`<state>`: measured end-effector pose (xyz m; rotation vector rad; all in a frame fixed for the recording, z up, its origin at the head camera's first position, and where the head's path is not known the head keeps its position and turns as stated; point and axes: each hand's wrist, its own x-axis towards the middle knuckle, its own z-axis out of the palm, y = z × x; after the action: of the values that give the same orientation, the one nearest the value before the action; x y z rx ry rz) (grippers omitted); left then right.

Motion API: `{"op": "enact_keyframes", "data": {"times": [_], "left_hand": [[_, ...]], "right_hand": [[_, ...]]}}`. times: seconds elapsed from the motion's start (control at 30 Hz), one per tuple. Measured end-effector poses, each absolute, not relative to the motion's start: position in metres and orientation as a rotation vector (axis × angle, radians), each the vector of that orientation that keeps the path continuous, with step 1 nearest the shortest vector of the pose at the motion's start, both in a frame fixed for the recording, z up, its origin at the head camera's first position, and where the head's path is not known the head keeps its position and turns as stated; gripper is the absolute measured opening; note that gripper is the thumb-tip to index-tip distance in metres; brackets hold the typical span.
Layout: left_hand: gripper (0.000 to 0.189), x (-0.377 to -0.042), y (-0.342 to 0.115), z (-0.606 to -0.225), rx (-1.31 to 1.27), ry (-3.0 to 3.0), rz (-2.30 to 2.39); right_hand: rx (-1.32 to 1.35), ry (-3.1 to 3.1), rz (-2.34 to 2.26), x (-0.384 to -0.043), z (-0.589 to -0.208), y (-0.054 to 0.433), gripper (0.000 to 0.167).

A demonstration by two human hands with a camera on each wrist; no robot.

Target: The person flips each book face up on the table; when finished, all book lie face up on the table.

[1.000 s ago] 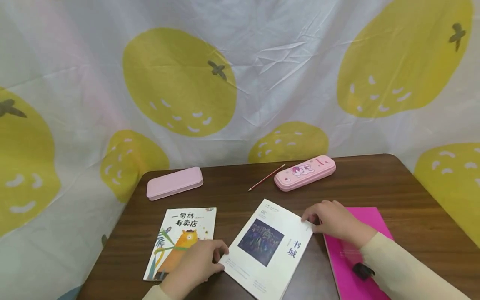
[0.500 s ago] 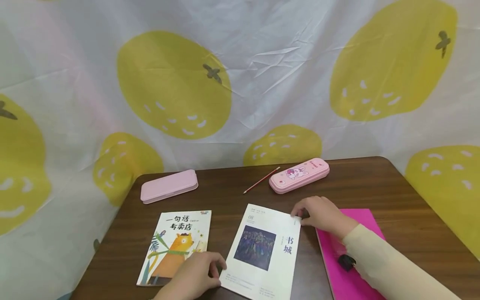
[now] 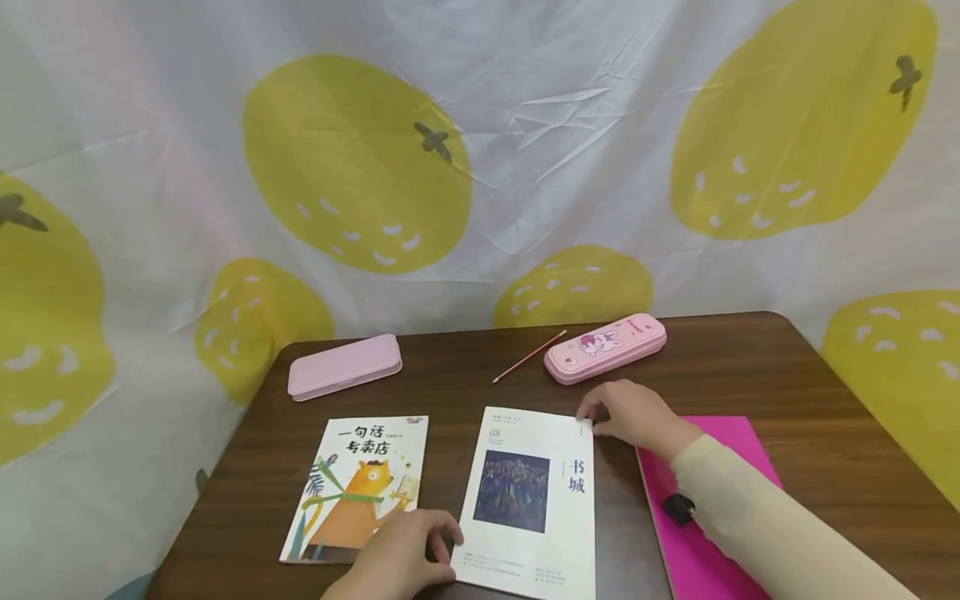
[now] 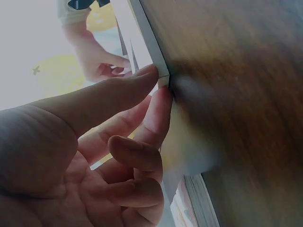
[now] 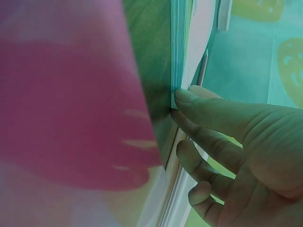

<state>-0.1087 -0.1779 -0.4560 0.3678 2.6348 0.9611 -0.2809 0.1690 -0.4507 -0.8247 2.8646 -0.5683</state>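
Note:
A white book [image 3: 517,550] with a dark square picture on its cover lies face up at the table's front middle, nearly straight. My left hand [image 3: 408,554] grips its lower left edge; in the left wrist view, thumb and forefinger pinch a corner of the book [image 4: 147,45]. At the top right corner is my right hand [image 3: 633,414]. The right wrist view shows that thumb and forefinger [image 5: 208,132] pinching the corner, page edges [image 5: 178,47] facing the camera. Left of it lies a picture book [image 3: 367,487] with an orange animal, partly covered by my left hand.
A magenta book or folder [image 3: 720,483] lies at the right, under my right forearm. Toward the back of the brown table [image 3: 738,358] are a plain pink case [image 3: 345,367], a thin red pencil [image 3: 529,357] and a pink rabbit pencil case [image 3: 606,348]. A fruit-print curtain [image 3: 540,192] hangs behind.
The white book has turned counterclockwise from a slant to nearly straight, with both hands on it. My right hand has shifted left and slightly up with the top corner.

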Motion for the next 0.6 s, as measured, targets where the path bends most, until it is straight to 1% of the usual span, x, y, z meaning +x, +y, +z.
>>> {"op": "enact_keyframes", "data": {"times": [0.23, 0.6], "left_hand": [[0.028, -0.108, -0.176, -0.457, 0.362, 2.618, 0.993], [0.029, -0.104, -0.176, -0.462, 0.389, 2.607, 1.044]], "right_hand": [[-0.784, 2.839, -0.589, -0.289, -0.451, 0.162, 0.022], [-0.856, 2.848, -0.566, -0.292, -0.451, 0.156, 0.021]]}}
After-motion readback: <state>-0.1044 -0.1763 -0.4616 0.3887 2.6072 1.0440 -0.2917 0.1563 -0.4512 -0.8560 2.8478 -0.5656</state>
